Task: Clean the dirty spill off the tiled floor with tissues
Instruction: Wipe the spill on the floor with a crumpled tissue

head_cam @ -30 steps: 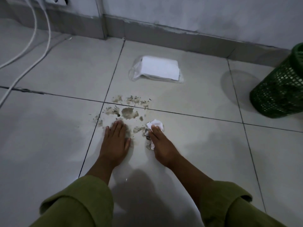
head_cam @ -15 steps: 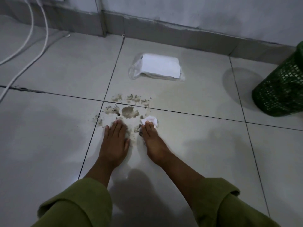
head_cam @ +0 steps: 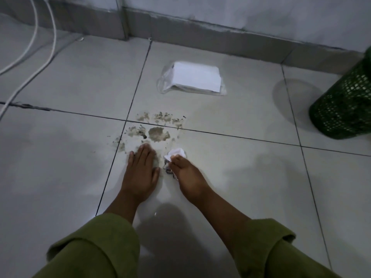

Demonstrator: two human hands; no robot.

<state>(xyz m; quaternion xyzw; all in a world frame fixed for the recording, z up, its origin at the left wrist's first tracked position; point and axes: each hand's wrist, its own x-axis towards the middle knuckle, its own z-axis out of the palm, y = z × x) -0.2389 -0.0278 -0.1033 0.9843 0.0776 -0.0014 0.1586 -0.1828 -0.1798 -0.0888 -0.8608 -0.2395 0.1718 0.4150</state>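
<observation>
1. Mostly hard, smooth stuff here: glossy pale floor (head_cam: 230,177) of big square tiles w/ thin dark grout lines. The spill (head_cam: 158,133) is brown, grainy, patchy w/ dark specks, spread over the crossing of two grout lines, just beyond both hands.
2. Tissue (head_cam: 174,157) is white, crumpled into a wad, w/ dirty dark smears on its lower part.
3. Tissue pack (head_cam: 192,78): flat rectangular white stack in clear, wrinkly plastic wrap, lying on the next tile up, well apart from the spill, near the wall.
4. Bin (head_cam: 345,105): dark green plastic mesh, round, at the right edge, partly cut off by the frame.
5. Left hand (head_cam: 140,173) lies flat, palm down, fingers straight and together, nothing held; fingertips at the near edge of the spill.
6. Right hand (head_cam: 188,175) is beside it, fingers pressed down on the tissue, pinning the wad to the floor at the spill's near-right edge; white end sticks out past the fingertips.
7. Both forearms bare, w/ loose olive-green sleeves (head_cam: 96,249) pushed back.
8. Room: dim light, grey skirting (head_cam: 220,40) along a pale wall, two white cables (head_cam: 40,45) trailing over the floor top left. Soft shadows on the tiles.
</observation>
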